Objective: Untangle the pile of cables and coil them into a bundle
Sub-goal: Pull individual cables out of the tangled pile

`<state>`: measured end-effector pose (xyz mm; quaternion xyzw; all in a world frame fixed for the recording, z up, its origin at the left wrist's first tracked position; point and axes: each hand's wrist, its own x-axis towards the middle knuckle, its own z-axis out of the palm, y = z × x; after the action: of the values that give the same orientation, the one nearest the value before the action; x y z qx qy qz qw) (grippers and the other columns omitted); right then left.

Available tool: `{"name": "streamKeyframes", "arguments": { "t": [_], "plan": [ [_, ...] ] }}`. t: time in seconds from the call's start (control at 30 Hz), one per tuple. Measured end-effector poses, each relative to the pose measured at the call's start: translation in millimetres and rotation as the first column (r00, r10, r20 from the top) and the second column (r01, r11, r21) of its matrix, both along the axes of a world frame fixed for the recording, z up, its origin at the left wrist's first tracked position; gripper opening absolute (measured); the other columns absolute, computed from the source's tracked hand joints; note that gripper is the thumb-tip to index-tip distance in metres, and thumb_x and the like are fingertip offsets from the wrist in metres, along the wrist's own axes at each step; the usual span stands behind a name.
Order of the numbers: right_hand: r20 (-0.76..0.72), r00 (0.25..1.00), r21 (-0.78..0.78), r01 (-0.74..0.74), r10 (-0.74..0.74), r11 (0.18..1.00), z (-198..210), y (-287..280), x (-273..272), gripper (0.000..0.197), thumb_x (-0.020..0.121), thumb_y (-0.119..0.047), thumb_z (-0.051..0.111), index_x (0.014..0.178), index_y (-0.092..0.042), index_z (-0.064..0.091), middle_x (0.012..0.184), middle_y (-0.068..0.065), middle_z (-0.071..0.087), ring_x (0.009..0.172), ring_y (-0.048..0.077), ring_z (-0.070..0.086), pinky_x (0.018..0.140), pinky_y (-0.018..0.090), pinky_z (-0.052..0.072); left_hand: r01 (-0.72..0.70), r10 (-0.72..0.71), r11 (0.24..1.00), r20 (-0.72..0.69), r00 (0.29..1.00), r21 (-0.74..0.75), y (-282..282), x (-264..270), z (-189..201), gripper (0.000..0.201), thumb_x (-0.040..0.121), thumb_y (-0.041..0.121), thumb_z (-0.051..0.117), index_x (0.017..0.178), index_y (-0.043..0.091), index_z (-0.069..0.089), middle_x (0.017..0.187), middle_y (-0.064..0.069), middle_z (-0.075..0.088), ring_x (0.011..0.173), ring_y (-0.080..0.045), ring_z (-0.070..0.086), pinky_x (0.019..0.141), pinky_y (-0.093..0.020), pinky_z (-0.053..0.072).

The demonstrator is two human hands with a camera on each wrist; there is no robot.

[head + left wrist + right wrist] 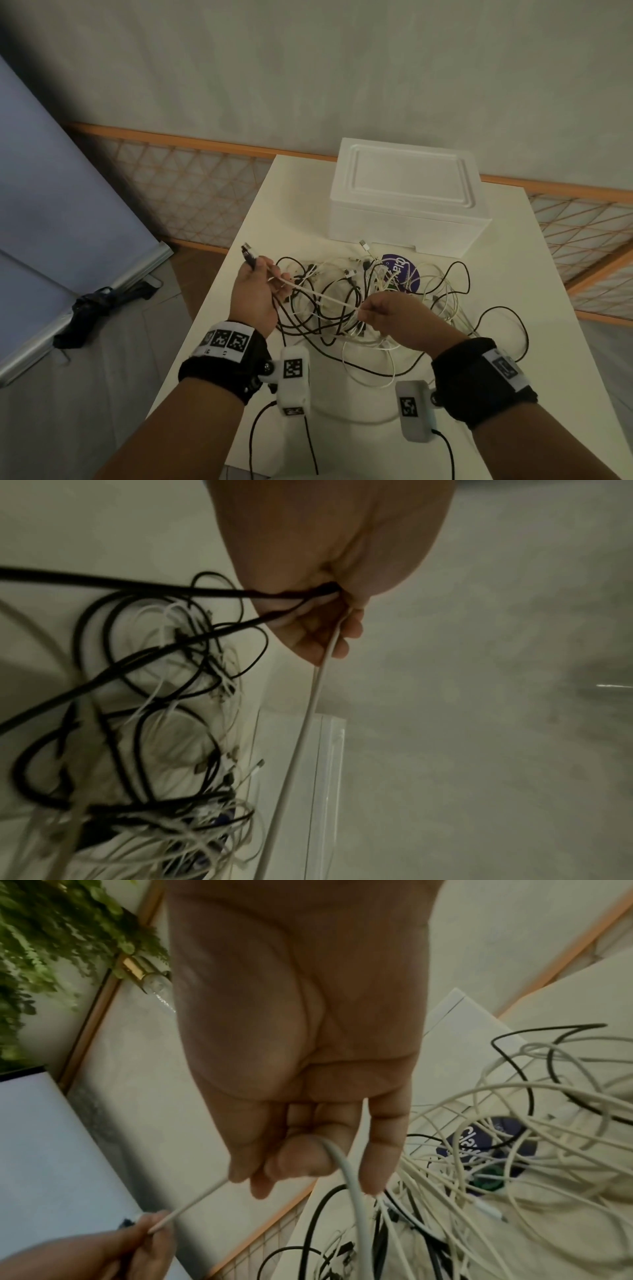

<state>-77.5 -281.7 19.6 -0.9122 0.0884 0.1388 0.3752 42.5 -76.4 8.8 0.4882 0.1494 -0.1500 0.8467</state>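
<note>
A tangle of black and white cables (376,301) lies on the white table (513,342). My left hand (257,291) is raised above the table's left edge and grips a black cable with its plug (249,255) sticking up, plus one end of a white cable (322,297). That white cable runs taut to my right hand (383,313), which pinches it between thumb and fingers above the pile. In the left wrist view the black strands (192,591) and the white cable (315,691) leave my fist. In the right wrist view the white cable (346,1172) bends over my thumb.
A white foam box (407,195) stands at the table's back, just behind the pile. A purple round sticker (402,272) lies under the cables. A wooden lattice rail (191,192) runs behind the table. A black strap (92,308) lies on the floor at left.
</note>
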Motion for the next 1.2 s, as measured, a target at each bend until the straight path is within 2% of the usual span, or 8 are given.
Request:
{"name": "streamKeyframes", "arguments": {
  "t": [0.17,0.23,0.43,0.6,0.73,0.8,0.9,1.2],
  "plan": [
    [0.086,0.983,0.193,0.145,-0.164,0.970,20.8,6.7,5.7,0.018,0.096,-0.025,0.053,0.086,-0.012,0.061,0.067,0.001,0.060,0.057,0.010,0.062,0.062,0.024,0.056,0.018,-0.026,0.999,0.152,0.988,0.050,6.1,12.3,11.9,0.022,0.103,0.023,0.038,0.093,0.012,0.055,0.078,-0.003,0.065,0.066,-0.017,0.065,0.058,-0.028,0.054],
    [0.081,0.920,0.465,0.305,-0.383,0.831,29.0,4.9,10.5,0.017,0.096,-0.018,0.052,0.085,-0.007,0.058,0.066,0.005,0.059,0.059,0.017,0.060,0.065,0.035,0.059,0.202,-0.227,0.963,0.133,0.965,0.177,1.9,4.9,14.8,0.017,0.099,0.026,0.049,0.105,0.014,0.059,0.101,-0.002,0.069,0.074,-0.020,0.068,0.056,-0.027,0.052],
    [0.041,0.861,0.714,0.329,-0.507,0.618,44.4,20.5,23.6,0.009,0.096,-0.011,0.052,0.093,-0.002,0.052,0.071,0.007,0.062,0.063,0.017,0.065,0.061,0.039,0.058,0.647,-0.808,0.466,-0.009,0.589,0.603,-33.0,-46.7,-4.3,0.025,0.097,0.033,0.052,0.107,0.014,0.065,0.076,0.000,0.061,0.041,-0.005,0.041,0.041,-0.017,0.032],
    [0.095,0.698,0.706,0.455,-0.710,0.542,42.3,1.7,14.5,0.006,0.095,-0.009,0.052,0.093,-0.005,0.056,0.077,0.012,0.065,0.068,0.022,0.067,0.060,0.033,0.058,0.747,-0.851,0.420,-0.062,0.522,0.516,-13.5,-33.8,-1.3,0.021,0.097,0.029,0.052,0.094,0.017,0.068,0.081,0.001,0.073,0.044,-0.007,0.034,0.039,-0.018,0.026],
    [0.082,0.615,0.452,0.678,-0.784,0.579,16.8,-40.3,9.8,0.014,0.094,-0.022,0.056,0.086,-0.011,0.057,0.086,0.019,0.068,0.066,0.025,0.066,0.063,0.042,0.058,0.583,-0.911,-0.052,-0.277,0.304,0.811,17.8,-13.1,-4.6,0.023,0.093,0.034,0.058,0.082,0.018,0.071,0.078,0.013,0.070,0.053,0.001,0.053,0.045,-0.016,0.038],
    [0.079,0.783,-0.008,0.620,-0.617,0.785,4.9,-44.0,10.8,0.028,0.085,-0.042,0.063,0.085,-0.016,0.053,0.090,0.014,0.067,0.075,0.028,0.064,0.072,0.046,0.055,0.563,-0.889,-0.013,-0.268,0.373,0.826,22.4,-6.4,-11.0,0.022,0.092,0.033,0.060,0.080,0.018,0.071,0.082,0.004,0.072,0.069,-0.008,0.062,0.047,-0.017,0.041],
    [0.191,0.913,-0.427,0.407,-0.360,0.807,2.7,-12.0,12.4,0.043,0.078,-0.036,0.068,0.111,-0.014,0.053,0.108,0.008,0.055,0.098,0.027,0.055,0.085,0.039,0.049,0.481,-0.911,-0.034,-0.225,0.345,0.876,4.3,-7.2,-5.0,0.028,0.092,0.036,0.059,0.077,0.016,0.071,0.074,-0.002,0.069,0.071,-0.014,0.063,0.053,-0.018,0.041],
    [0.117,0.991,-0.369,-0.019,0.067,0.929,8.7,30.0,29.9,0.016,0.092,-0.029,0.054,0.095,-0.015,0.062,0.086,0.000,0.060,0.084,0.022,0.060,0.072,0.033,0.046,0.394,-0.908,0.170,-0.012,0.418,0.903,-31.1,-13.0,7.9,0.021,0.087,0.028,0.066,0.085,0.008,0.073,0.064,-0.001,0.063,0.051,-0.006,0.047,0.055,-0.021,0.037]
  ]
}}
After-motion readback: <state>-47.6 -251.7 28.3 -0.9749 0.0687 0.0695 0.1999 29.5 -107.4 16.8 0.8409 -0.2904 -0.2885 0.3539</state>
